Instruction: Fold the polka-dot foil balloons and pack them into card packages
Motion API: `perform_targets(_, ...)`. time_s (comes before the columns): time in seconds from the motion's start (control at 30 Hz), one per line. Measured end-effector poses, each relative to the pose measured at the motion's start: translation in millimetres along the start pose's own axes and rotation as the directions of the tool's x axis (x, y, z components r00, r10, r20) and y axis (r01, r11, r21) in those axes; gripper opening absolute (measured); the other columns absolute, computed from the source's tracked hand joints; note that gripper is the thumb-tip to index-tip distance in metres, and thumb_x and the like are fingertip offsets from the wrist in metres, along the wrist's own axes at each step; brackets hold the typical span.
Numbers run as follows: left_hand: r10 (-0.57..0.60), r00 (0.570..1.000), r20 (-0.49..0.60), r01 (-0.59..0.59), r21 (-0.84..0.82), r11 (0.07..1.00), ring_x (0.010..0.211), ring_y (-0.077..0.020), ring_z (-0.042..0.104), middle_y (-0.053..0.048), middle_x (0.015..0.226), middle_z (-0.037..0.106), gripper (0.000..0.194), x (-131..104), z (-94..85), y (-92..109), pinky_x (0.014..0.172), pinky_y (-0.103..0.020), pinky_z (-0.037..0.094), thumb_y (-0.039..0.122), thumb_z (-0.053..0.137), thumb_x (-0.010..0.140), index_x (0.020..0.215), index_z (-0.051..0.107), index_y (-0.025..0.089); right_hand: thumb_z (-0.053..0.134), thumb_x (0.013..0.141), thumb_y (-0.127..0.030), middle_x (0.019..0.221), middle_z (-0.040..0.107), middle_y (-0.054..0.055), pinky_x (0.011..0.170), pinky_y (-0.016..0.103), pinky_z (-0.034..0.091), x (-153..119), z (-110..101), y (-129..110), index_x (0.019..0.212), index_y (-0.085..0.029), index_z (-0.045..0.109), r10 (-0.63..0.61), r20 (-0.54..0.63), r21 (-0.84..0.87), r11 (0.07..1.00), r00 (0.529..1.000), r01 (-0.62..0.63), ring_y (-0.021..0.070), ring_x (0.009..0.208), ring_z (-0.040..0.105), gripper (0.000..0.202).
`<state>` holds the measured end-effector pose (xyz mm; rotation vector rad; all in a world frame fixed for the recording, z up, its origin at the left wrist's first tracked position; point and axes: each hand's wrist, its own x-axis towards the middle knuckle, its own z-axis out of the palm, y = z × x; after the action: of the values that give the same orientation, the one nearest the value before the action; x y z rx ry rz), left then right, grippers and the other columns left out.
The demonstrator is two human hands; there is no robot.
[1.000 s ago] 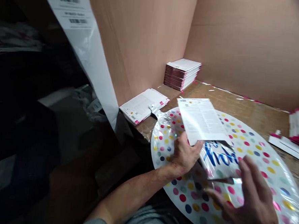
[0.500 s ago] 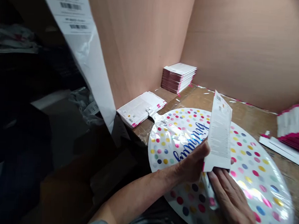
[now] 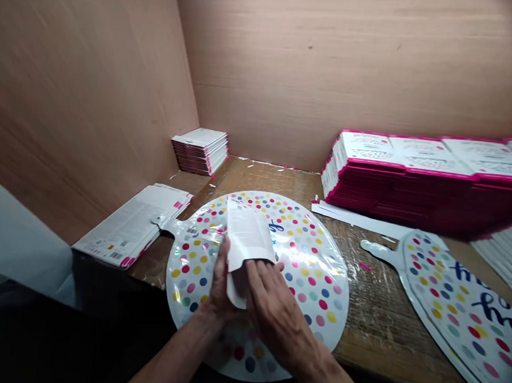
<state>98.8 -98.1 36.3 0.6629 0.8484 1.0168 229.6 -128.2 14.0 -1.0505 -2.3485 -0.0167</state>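
My left hand [image 3: 219, 284] is closed round a white printed cardboard envelope [image 3: 253, 232], its thumb along the left side. The envelope's open end faces me, with a flap hanging down. At that opening is my right hand [image 3: 270, 302], fingers pressed together and their tips inside; whatever they hold is hidden. Beneath both hands lies a round, flat foil balloon [image 3: 321, 259], white with coloured dots and blue lettering partly covered by the envelope. Its tail points left, touching a pile of flat white envelopes [image 3: 137, 222].
A neat stack of envelopes [image 3: 202, 148] stands in the back left corner. Long rows of pink-edged envelopes [image 3: 404, 171] line the back right, before a wooden panel [image 3: 289, 72]. More dotted foil balloons [image 3: 461, 302] lie at right on the worn table [image 3: 370, 302]. Paper scraps dot the surface.
My view has turned right, bringing the envelope rows and the other balloons into sight. The right fingers now reach into the envelope's opening; the pink-marked white piece seen under it earlier is out of sight.
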Motion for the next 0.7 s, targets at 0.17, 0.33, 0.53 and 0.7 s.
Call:
perform_targets(0.17,0.097,0.953,-0.287,0.206,0.849,0.487,0.069,-0.0263,0.066,-0.008,0.066,0.068,0.058,-3,-27.8,24,0.068,-0.039,0.052,0.073,0.052,0.076,0.07,0.066,0.017,0.042,0.097,-0.013,0.122,0.066,0.018,0.098,0.046,0.053,-50,-3,0,0.126,-0.005,0.057,-0.08,-0.074,-0.1,0.992,0.994,0.072,0.0286,0.117,0.06,0.034)
perform_targets(0.33,0.511,0.812,0.282,-0.219,0.959,-0.181,0.111,-0.0284,0.062,-0.011,0.113,0.07,0.036,24,-17.7,5,0.097,-0.042,0.047,0.045,0.049,0.091,0.106,0.066,0.018,0.045,0.096,-0.011,0.101,0.073,0.009,0.088,0.034,0.054,-67,-24,17,0.104,-0.013,0.065,-0.052,-0.141,0.048,0.997,0.989,0.06,0.0198,0.094,0.067,0.021)
perform_targets(0.53,0.152,0.77,0.62,-0.558,0.769,-0.312,0.139,-0.032,0.037,-0.012,0.144,0.052,0.042,60,-7.4,-32,0.113,-0.052,0.033,0.034,0.039,0.098,0.133,0.055,0.016,0.054,0.095,-0.016,0.092,0.069,0.007,0.083,0.033,0.048,-68,-42,46,0.1,-0.017,0.067,0.075,-0.105,-0.108,0.99,0.992,-0.086,0.0199,0.088,0.06,0.014)
perform_targets(0.7,0.136,0.755,0.642,-0.584,0.752,-0.305,0.139,-0.0319,0.037,-0.013,0.144,0.051,0.042,63,-3.6,-35,0.113,-0.054,0.032,0.033,0.037,0.099,0.133,0.054,0.017,0.051,0.097,-0.018,0.095,0.067,0.007,0.081,0.034,0.045,-69,-42,59,0.098,-0.017,0.066,0.001,0.091,-0.145,0.989,0.996,0.012,0.02,0.086,0.056,0.015)
